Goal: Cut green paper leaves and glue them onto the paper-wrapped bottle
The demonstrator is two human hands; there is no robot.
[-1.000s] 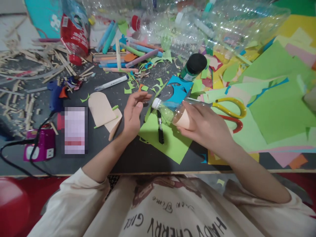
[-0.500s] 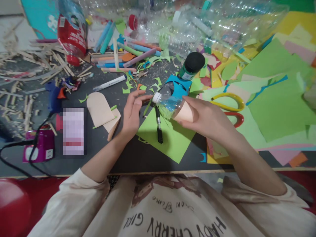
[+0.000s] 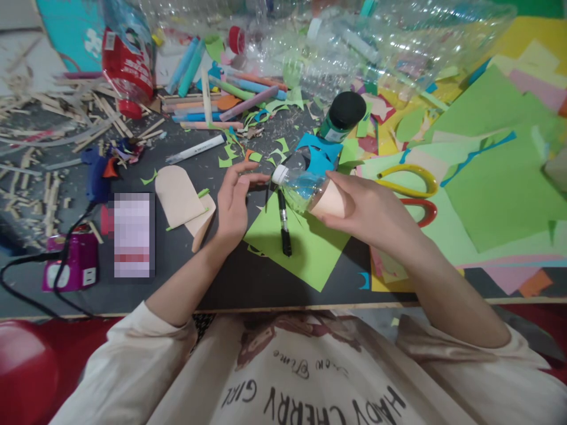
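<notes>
My right hand [image 3: 372,212] is wrapped round a small clear plastic bottle [image 3: 299,186] with a white cap, lying sideways with a beige paper sleeve [image 3: 330,203] round its body. My left hand [image 3: 234,203] hovers just left of the cap, fingers spread and slightly curled, holding nothing. Below the bottle a black marker [image 3: 283,221] lies on a green paper sheet [image 3: 305,251]. Beige cut-out shapes [image 3: 181,198] lie to the left of my left hand.
Yellow and red scissors [image 3: 411,189] lie right of my right hand. A black-capped green jar [image 3: 343,118], coloured markers [image 3: 230,100], empty plastic bottles [image 3: 354,47], wood sticks [image 3: 53,124], a blue glue gun [image 3: 97,171], a phone [image 3: 132,236] and paper sheets [image 3: 496,177] crowd the table.
My right hand has lifted the bottle slightly and shifted it left, toward my left hand. The left hand's fingers have closed in near the cap.
</notes>
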